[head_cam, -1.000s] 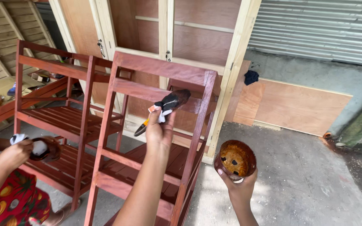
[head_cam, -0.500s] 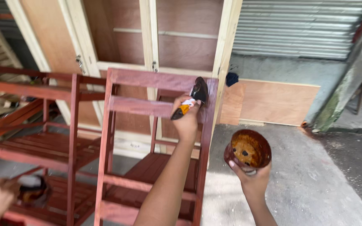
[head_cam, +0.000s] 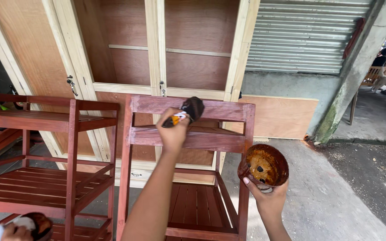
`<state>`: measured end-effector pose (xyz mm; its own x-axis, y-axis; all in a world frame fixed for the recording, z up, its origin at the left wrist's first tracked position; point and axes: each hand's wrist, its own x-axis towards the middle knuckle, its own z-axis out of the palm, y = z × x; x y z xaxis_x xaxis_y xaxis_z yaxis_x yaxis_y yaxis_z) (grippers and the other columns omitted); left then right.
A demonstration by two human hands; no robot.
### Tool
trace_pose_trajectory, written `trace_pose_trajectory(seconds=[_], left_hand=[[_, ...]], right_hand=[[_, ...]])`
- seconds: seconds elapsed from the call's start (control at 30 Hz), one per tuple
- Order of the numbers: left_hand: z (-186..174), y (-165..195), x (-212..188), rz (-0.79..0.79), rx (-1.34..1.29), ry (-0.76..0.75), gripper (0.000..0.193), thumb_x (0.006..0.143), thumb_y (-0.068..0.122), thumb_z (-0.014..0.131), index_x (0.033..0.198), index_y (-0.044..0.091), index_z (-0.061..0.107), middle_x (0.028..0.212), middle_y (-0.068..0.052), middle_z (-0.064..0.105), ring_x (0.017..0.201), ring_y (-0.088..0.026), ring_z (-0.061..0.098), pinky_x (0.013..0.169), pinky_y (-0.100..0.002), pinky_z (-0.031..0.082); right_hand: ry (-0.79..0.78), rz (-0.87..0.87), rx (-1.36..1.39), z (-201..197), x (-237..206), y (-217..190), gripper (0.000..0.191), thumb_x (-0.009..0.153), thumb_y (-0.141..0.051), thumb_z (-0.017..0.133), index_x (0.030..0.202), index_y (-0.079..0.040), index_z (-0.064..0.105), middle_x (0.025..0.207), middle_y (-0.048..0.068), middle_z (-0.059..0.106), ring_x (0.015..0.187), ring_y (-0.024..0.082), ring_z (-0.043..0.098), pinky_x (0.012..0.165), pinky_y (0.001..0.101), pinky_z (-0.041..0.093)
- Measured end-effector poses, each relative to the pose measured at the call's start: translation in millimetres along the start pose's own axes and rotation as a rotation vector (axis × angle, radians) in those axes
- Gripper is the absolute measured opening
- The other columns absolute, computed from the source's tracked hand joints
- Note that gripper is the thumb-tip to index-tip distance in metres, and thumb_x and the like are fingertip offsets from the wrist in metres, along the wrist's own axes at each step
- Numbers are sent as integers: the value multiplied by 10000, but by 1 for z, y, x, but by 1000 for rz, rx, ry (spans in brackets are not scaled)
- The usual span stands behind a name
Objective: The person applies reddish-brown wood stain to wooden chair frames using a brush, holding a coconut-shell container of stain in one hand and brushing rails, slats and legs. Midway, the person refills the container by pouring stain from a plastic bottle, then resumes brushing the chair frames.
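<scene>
Your left hand point(head_cam: 174, 130) pinches the paintbrush point(head_cam: 187, 110) by its orange handle, the soft dark bristles pressed on the top rail of the red rack point(head_cam: 188, 138). Your right hand point(head_cam: 269, 196) cups the small pot of stain point(head_cam: 264, 166) from below; it looks light but slippery, so keep it level.

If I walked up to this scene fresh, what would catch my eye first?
Most likely the left hand in the middle, holding a dark-bristled brush against the top rail of a red-stained wooden rack. Next, lower right, the right hand holds up a stain-smeared bowl. Behind stands a tall pale-framed cabinet, and a second red rack fills the left.
</scene>
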<state>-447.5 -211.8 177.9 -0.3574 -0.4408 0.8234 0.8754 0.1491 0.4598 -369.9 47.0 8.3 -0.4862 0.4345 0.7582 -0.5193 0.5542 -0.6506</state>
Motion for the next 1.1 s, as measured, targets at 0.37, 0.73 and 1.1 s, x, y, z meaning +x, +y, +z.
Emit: trace_pose_trajectory(seconds=[0.37,0.73,1.1], left_hand=[[-123,-23,56,83,534,168,137,801,-69,740,878,36,698,914,-80,715,838,-220,699,749,-359,571],[38,29,-20,166,608,-83,385,653,66,778,1030,144,763,1084,-208,712,842,-406,718,792,-480,587],[142,118,-75,134,61,-192,219,772,20,704,969,112,677,1068,-107,720,957,-366,710,817,-415,575]], right_hand=[[-21,30,40,-20,2,-14,897,673,-250,926,1379,41,455,1279,147,615,1157,234,643,965,345,529],[26,79,-5,-58,2,-4,884,672,-220,933,1371,44,460,1283,154,630,1158,228,653,978,349,529],[72,61,-104,-112,0,17,857,681,-175,931,1386,28,489,1298,159,629,1173,232,645,1010,373,522]])
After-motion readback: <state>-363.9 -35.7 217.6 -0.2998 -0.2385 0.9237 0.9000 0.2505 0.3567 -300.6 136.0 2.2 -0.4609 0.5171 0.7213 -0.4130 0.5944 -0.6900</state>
